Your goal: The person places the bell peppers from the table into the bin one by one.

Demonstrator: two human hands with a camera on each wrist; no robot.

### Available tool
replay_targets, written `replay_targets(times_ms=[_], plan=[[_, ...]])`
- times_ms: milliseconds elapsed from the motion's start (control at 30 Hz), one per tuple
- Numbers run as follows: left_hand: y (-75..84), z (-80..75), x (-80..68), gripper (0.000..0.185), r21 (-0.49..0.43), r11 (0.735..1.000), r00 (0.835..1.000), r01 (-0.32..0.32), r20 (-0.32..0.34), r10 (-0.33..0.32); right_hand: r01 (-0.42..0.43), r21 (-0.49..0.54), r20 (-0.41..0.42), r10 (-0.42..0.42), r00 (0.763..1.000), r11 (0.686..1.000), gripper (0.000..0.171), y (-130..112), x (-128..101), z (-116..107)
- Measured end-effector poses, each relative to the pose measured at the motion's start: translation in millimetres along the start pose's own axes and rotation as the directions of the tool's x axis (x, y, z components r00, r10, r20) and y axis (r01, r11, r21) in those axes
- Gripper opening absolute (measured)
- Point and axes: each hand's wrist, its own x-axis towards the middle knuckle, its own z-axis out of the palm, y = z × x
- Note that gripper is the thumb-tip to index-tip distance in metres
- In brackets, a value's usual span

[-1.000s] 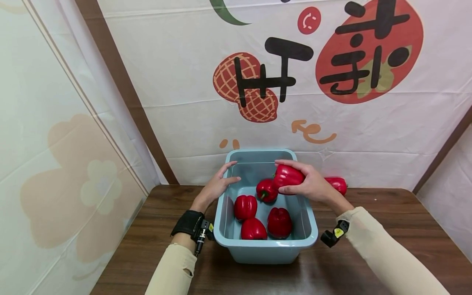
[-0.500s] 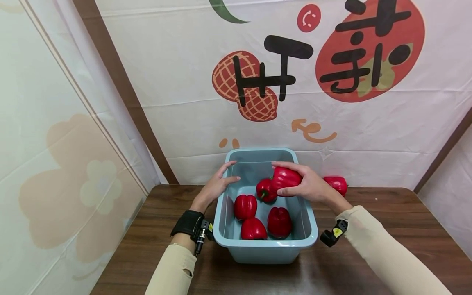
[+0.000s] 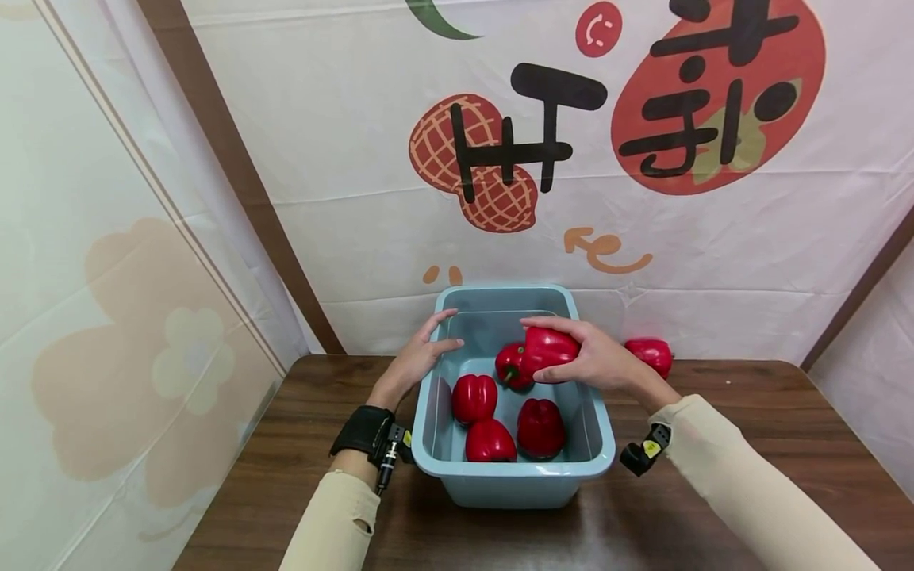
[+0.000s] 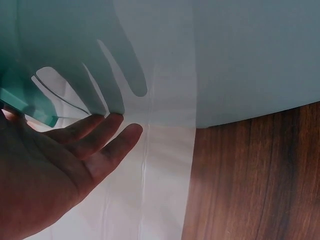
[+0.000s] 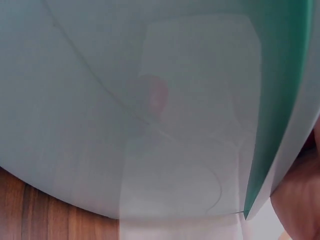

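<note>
A light blue plastic basin (image 3: 514,469) stands on the table with several red bell peppers inside, among them one near its left wall (image 3: 474,399). Over the basin's right side, my right hand (image 3: 589,354) grips another red bell pepper (image 3: 550,351), thumb below and fingers above. This pepper partly covers a bell pepper (image 3: 510,366) lying behind it. My left hand (image 3: 420,357) rests at the left rim, thumb and forefinger reaching over it. In the left wrist view, the other fingers (image 4: 110,150) are fairly straight against the outer wall. The right wrist view shows mostly basin wall, with little of the hand.
One more red bell pepper (image 3: 650,355) lies on the wooden table (image 3: 721,460) right of the basin, partly behind my right arm. A white printed cloth (image 3: 343,238) hangs behind the table, and another cloth (image 3: 107,357) hangs at the left.
My right hand has moved slightly left and down with the bell pepper, further over the inside of the basin. My left hand has stayed at the rim.
</note>
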Motion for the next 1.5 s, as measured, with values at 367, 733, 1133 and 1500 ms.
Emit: replay_targets(times_ms=[367,733,1133,1500], plan=[[-0.5,-0.7,2.8,0.059,-0.003,1.000,1.000,-0.009,-0.003,0.009,0.010,-0.052,0.072,-0.006,0.997,0.999,0.082,-1.7,2.2,-1.6],[-0.7,-0.7,2.6,0.057,0.001,1.000,1.000,-0.019,-0.006,0.019,0.042,-0.097,0.103,-0.032,0.994,0.994,0.083,-1.5,2.7,-2.0],[-0.5,0.2,-0.1,0.057,-0.003,0.999,0.999,-0.032,-0.001,0.032,0.074,-0.100,0.135,-0.060,0.989,0.992,0.083,0.1,4.8,0.5],[-2.6,1.1,2.1,0.056,-0.023,0.999,0.999,-0.033,0.002,0.033,0.094,-0.145,0.148,-0.073,0.986,0.985,0.082,-1.3,5.3,1.9]])
